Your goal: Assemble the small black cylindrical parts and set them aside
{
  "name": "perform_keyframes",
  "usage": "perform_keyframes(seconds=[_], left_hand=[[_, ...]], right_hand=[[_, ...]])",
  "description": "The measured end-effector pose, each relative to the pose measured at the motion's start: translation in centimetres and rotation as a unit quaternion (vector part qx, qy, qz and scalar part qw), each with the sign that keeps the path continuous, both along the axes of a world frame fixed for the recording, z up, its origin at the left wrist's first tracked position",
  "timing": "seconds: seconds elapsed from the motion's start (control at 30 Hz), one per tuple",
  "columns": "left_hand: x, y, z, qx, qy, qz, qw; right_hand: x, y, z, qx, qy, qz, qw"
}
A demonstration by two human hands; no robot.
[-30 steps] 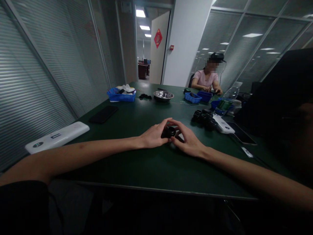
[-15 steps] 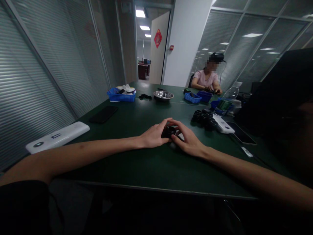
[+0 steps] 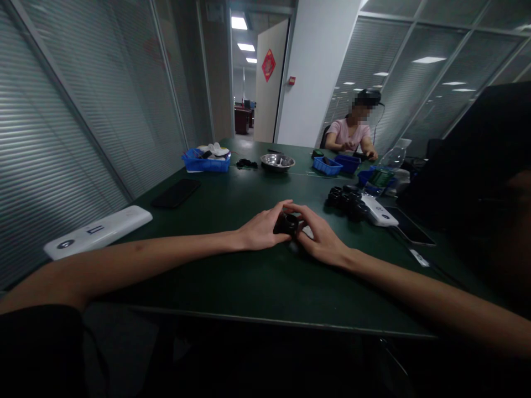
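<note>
A small black part with a round, ring-like opening [image 3: 291, 223] sits between my hands at the middle of the table. My left hand [image 3: 263, 228] grips it from the left, thumb low in front and fingers curled behind. From the right, the fingers of my right hand [image 3: 319, 235] curve round the same part. Their tips reach its far side, and the thumb is beside its near right edge. Part of the piece is hidden by my fingers. To the right lies a pile of black round parts [image 3: 347, 202].
A white power bank [image 3: 99, 231] and a dark phone [image 3: 176, 193] lie left. Farther back are a blue basket [image 3: 206, 165], a metal bowl [image 3: 277, 169] and small blue bins [image 3: 327, 168]. A bottle [image 3: 384, 172] stands right, near another phone [image 3: 410, 225]. A person [image 3: 350, 135] sits across.
My right thumb has slid off the front of the black part, down and to the right. My left hand stays put. Across the table, the other person has lifted one hand.
</note>
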State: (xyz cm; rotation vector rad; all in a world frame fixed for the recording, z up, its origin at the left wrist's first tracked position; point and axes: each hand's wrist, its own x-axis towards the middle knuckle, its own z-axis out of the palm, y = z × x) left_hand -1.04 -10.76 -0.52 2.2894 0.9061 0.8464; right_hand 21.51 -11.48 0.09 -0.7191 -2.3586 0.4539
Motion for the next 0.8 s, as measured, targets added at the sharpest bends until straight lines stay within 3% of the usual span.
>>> perform_keyframes(seconds=[0.8], left_hand=[[-0.06,0.37,-0.51,0.004,-0.010,-0.013,1.000]], right_hand=[[-0.06,-0.07,-0.07,0.009,-0.006,-0.007,1.000]])
